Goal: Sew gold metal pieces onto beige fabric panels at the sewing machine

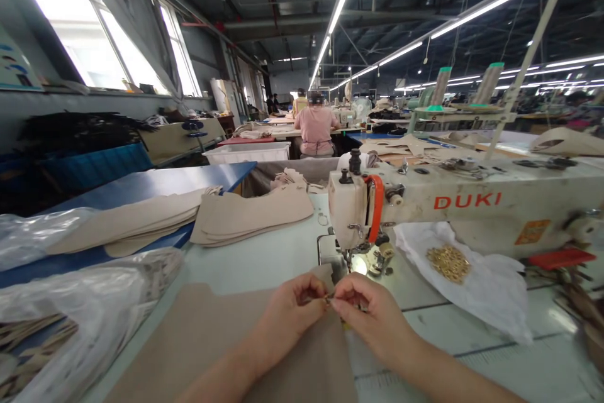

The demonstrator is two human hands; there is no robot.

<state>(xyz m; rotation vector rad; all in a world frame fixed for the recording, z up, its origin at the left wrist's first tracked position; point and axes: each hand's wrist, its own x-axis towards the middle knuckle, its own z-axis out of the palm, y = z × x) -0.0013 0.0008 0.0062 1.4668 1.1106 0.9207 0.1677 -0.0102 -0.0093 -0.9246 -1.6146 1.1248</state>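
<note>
The left hand (289,310) and right hand (372,310) meet just on the near side of the sewing machine's needle area, fingertips almost touching. In each hand the grip is a pinch of thumb and fingers, closed on one small piece (329,298) between them. The piece sits right at the fingertips, in the narrow gap where the two grips face each other; it shows a hint of gold, but is too small and too covered to make out its shape.

Below the hands, a beige panel (207,321) lies flat on the bench (255,261), reaching from near the bench's left edge across to beneath the right hand. The left forearm passes over it, and a beige tip shows just beyond the fingertips, beside the metal plate under the needle.

The sewing machine (415,202) stands along the right side of the bench. Under its arm, to the right of the right hand and well apart from it, a white sheet (500,296) holds a heap of gold-coloured parts (448,263). At the bench's far left corner lies a stack of beige pieces (255,214). Outside the left edge rests a clear plastic bag (94,309).
</note>
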